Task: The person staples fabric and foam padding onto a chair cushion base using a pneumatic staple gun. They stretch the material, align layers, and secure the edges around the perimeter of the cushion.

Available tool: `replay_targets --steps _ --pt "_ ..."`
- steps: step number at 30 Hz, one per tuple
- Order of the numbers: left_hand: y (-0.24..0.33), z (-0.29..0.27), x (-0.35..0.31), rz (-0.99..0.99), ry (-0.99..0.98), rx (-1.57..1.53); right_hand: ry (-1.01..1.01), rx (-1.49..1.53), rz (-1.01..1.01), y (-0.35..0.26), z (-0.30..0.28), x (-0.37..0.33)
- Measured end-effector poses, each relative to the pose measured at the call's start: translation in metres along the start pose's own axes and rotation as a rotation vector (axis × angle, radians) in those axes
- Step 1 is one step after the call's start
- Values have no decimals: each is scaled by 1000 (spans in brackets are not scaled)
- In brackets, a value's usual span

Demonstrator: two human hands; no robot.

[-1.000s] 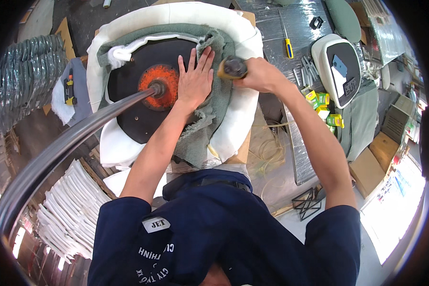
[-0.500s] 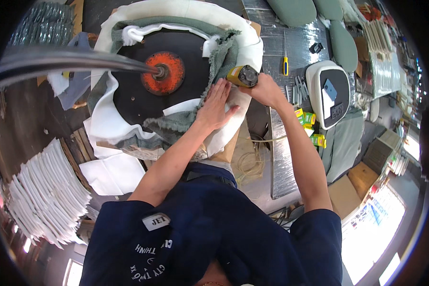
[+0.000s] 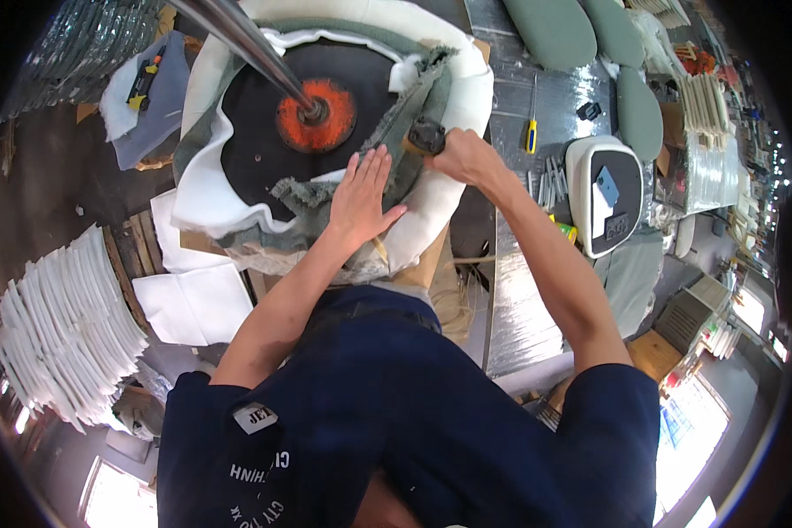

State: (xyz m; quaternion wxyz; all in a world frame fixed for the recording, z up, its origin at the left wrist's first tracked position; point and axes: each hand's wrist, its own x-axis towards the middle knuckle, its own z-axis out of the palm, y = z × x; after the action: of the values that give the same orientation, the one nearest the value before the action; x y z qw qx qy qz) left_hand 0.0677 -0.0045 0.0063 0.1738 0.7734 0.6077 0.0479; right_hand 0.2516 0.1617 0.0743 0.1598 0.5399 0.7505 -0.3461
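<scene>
My right hand (image 3: 469, 158) grips a staple gun (image 3: 426, 137), whose dark rounded end faces up above the right part of a round cushion. My left hand (image 3: 361, 198) lies flat with fingers stretched on the grey-green fabric (image 3: 312, 195), pressing it down by the cushion's near edge. The fabric has a frayed edge and is folded inward over a black base board (image 3: 246, 154). Thick white padding (image 3: 453, 189) rings the cushion. An orange-red round plate (image 3: 295, 132) sits at the board's middle, with a metal rod (image 3: 255, 53) standing on it. The staple gun's nose is hidden.
To the right, a plastic-covered table (image 3: 515, 304) bears a yellow-handled screwdriver (image 3: 531, 136), metal strips (image 3: 552, 180) and a white-rimmed pad (image 3: 581, 172). Green oval pads (image 3: 550, 31) lie farther back. A stack of white sheets (image 3: 66, 326) stands at left.
My left hand has slid left over the fabric, which now covers more of the white strip. The staple gun has shifted slightly left. The rod now slants toward the upper left; my view has shifted too.
</scene>
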Motion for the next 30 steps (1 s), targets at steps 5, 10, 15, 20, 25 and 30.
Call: replay_targets --steps 5,10,15,20,25,30 --pt "-6 -6 0 -15 -54 29 -35 -34 -5 -2 12 -10" --pt "-5 -2 -6 -9 -48 -11 -52 -62 -7 -11 13 -18" --pt "-6 -2 -4 -3 -51 -12 -50 16 -152 -3 7 -17" --pt "-9 -1 1 -10 -40 -22 -44 -25 -126 -7 15 -21" --pt "-8 -4 2 -6 -56 -16 0 -69 -117 -14 19 -27" --pt "-6 -9 1 -25 -54 -59 -67 -94 -183 -13 13 -35"
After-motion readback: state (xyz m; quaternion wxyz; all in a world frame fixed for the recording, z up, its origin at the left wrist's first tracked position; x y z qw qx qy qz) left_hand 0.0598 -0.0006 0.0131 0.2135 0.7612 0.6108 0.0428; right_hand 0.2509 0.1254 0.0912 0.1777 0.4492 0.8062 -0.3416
